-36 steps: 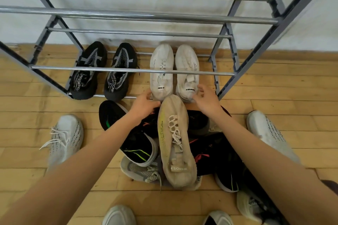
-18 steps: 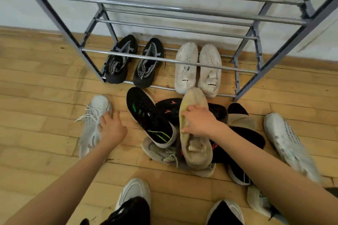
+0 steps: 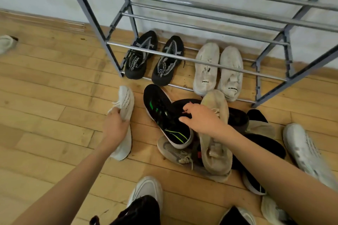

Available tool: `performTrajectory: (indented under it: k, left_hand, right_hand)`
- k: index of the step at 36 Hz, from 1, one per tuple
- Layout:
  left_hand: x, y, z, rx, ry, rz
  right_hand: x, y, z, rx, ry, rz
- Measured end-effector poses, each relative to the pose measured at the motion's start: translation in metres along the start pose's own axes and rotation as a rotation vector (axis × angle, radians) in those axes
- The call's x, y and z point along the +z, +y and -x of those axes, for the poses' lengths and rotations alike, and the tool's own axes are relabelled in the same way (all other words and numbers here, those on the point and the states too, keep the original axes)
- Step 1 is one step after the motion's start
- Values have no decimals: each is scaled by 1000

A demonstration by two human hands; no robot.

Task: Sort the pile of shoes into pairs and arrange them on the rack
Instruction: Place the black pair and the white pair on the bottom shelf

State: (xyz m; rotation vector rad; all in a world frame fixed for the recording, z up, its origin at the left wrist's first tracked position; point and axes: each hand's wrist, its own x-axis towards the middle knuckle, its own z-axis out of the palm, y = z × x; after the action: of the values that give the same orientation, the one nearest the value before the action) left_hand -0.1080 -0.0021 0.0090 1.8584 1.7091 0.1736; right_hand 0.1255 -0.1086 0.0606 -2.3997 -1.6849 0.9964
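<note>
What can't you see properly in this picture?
In the head view:
- Black shoes low in the pile: covered by the tan shoe.
- White shoe far left: cut off by the frame edge.
- Pale shoe bottom right: cut off by the bottom edge.
- Whether the right hand holds anything: its palm faces down.

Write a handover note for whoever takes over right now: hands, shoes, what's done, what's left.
Left hand grips a white knit shoe left of the pile.
Right hand is open over the pile, holding nothing.
Done: black pair and white pair sit on the rack's bottom tier.
Left: pair up the pile and loose shoes; a similar white shoe lies far right.
</note>
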Motion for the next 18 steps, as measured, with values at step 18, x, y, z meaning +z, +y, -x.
performTrajectory:
  k: [18]
  left_hand:
    - [39,121,83,753,-294,-66]
  right_hand:
    - [-9,46,22,372,188,-1314]
